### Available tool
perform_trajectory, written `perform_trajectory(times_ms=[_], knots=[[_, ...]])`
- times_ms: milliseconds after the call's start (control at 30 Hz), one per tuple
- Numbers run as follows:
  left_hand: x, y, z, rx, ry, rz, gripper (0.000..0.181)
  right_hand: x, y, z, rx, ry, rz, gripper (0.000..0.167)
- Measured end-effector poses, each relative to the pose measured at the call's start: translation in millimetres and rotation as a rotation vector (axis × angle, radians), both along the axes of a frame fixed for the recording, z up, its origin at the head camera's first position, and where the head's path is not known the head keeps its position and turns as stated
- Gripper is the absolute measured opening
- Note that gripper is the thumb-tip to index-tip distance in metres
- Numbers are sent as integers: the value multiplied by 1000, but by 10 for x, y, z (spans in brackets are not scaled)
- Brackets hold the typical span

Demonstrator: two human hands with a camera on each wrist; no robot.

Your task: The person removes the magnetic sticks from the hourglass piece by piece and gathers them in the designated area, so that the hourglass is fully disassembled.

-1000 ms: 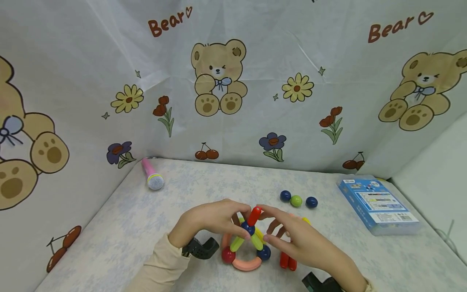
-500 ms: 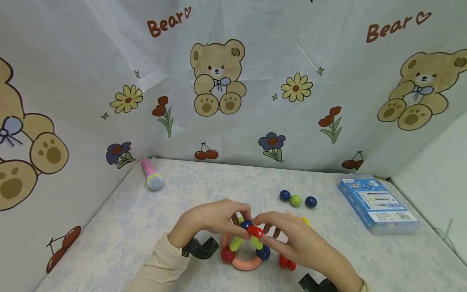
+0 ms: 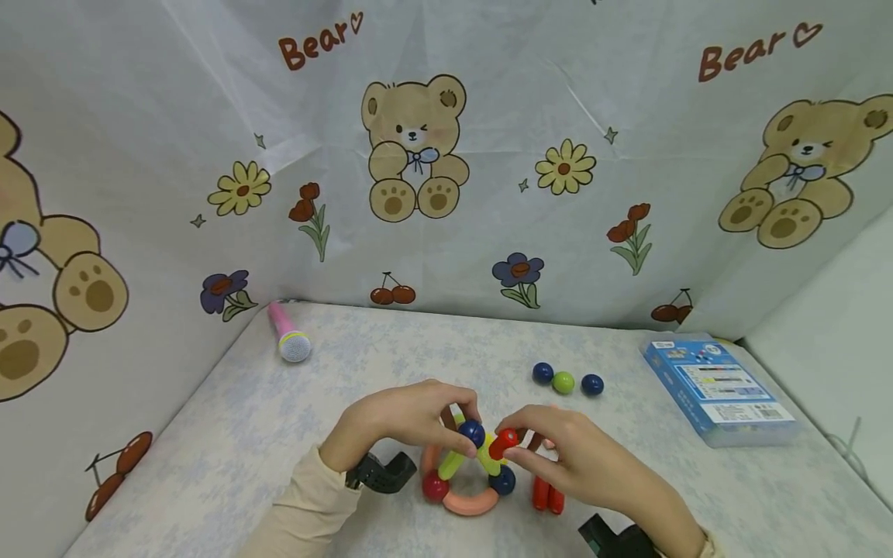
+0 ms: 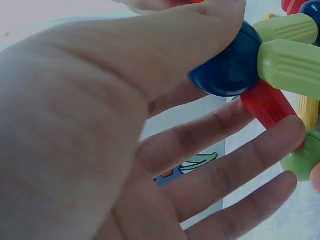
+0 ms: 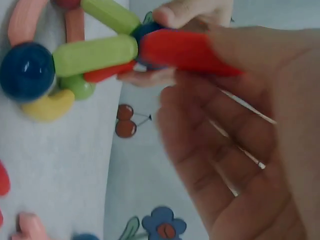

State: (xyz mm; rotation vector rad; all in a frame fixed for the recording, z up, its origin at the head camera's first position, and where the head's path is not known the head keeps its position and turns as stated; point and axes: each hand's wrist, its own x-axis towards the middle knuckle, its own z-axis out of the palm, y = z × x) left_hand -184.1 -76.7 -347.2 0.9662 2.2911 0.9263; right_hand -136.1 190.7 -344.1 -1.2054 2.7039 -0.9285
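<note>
Thumb and fingers of my left hand (image 3: 415, 415) pinch a dark blue ball (image 3: 472, 432) at the top of a magnetic stick-and-ball frame. Light green rods (image 3: 451, 465) slope down from it to a red ball (image 3: 436, 487) and a second blue ball (image 3: 502, 480). A curved peach rod (image 3: 470, 504) joins those two low balls. My right hand (image 3: 572, 446) pinches a short red rod (image 5: 185, 50) just right of the top ball; in the head view they look slightly apart. Behind, a red rod (image 4: 270, 105) slants from the held ball toward a green ball (image 4: 302, 157).
Two more red rods (image 3: 547, 496) lie beneath the right hand. Loose blue and green balls (image 3: 563, 382) sit farther back. A blue box (image 3: 718, 391) stands at the right, a pink toy microphone (image 3: 289, 333) at the far left. A bear-print cloth (image 3: 488, 232) hangs behind the table.
The short red rod, upright on the top ball a second ago, has tipped toward the viewer and come to the ball's right, in the right hand's pinch. The left hand stays put.
</note>
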Motion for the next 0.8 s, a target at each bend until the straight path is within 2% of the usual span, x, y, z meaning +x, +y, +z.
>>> perform_trajectory(times_ms=[167, 300, 467, 633, 800], knots=[[-11, -56, 7, -8, 22, 24, 20, -78, 149, 59, 84, -95, -78, 22], [-23, -107, 16, -4, 36, 52, 19, -132, 333, 61, 160, -258, -117, 23], [-21, -143, 16, 8, 32, 63, 19, -176, 437, -40, 291, -431, -190, 18], [-18, -145, 20, -1, 29, 67, 19, -184, 366, -148, 346, -524, -265, 16], [-27, -135, 21, -16, 29, 70, 20, -162, 312, -179, 370, -588, -345, 16]])
